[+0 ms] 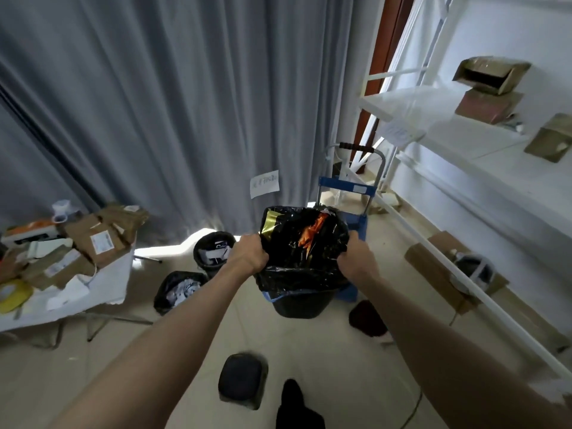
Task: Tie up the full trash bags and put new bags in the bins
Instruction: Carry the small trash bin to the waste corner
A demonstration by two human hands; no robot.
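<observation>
A full black trash bag [305, 252] is shown at the centre of the view, seated in a dark bin [298, 303] that stands on the pale floor [185, 351]. The bag's upper part is raised above the bin rim, and gold and orange wrappers are visible in its open mouth. The left edge of the bag is gripped by the left hand [250, 254], closed into a fist around the plastic; the right edge is gripped likewise by the right hand [359, 258], fingers curled over the film. Both forearms are extended forward from the lower edge of the view.

Immediately behind the bin a blue hand trolley [346, 193] with a dark-padded handle is seen. To the left of the bin, two further bins lined with black bags are placed near each other: a nearer bin [178, 291] holding crumpled pale waste and a farther bin [213, 249] holding paper. A folding table [102, 292] laden with cardboard parcels and a roll of yellow tape is located at far left. A grey curtain [170, 103] bearing a paper note [264, 183] fills the background. White shelving [433, 125] with cardboard boxes occupies the right side. A dark slipper [366, 318] lies on the floor right of the bin.
</observation>
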